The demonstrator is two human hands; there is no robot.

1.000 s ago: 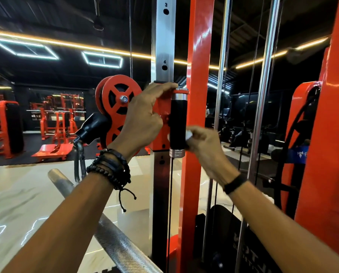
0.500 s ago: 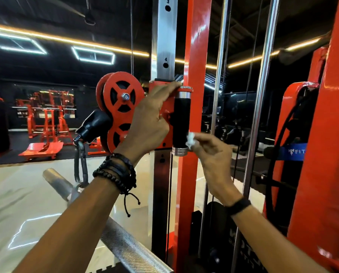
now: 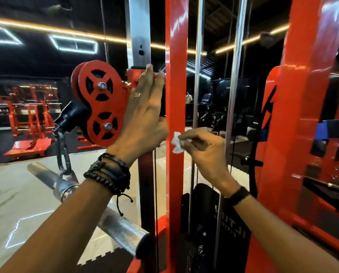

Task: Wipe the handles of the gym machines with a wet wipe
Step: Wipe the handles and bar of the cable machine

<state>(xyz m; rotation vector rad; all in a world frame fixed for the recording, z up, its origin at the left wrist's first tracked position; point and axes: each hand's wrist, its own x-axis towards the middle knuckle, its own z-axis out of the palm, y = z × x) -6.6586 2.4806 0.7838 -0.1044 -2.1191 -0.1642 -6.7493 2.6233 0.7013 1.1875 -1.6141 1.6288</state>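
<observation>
The right hand (image 3: 202,146) has come off the handle since half a second ago: back then its wipe was pressed against the lower end of the black grip, and now it sits lower and apart, in front of the orange post (image 3: 176,174). The wipe (image 3: 176,142) is a small crumpled white wad, pinched between that hand's thumb and curled fingertips, just below the handle (image 3: 162,103) and not touching it. The left hand (image 3: 143,117) has changed too. Earlier its fingers lay across the top of the bracket with the thumb hooked round; now the fingers are straight and together, pointing up, the palm flat toward the handle and covering most of it. Only a dark sliver of the grip shows past the fingers. Whether the palm actually presses the grip I cannot tell. The left wrist, wearing black bracelets (image 3: 109,176), rises from below, next to the orange pulley wheels (image 3: 100,101). The right wrist carries a black band (image 3: 239,196), forearm angled up from the lower right. A knurled steel bar (image 3: 113,227) crosses beneath the left forearm.
</observation>
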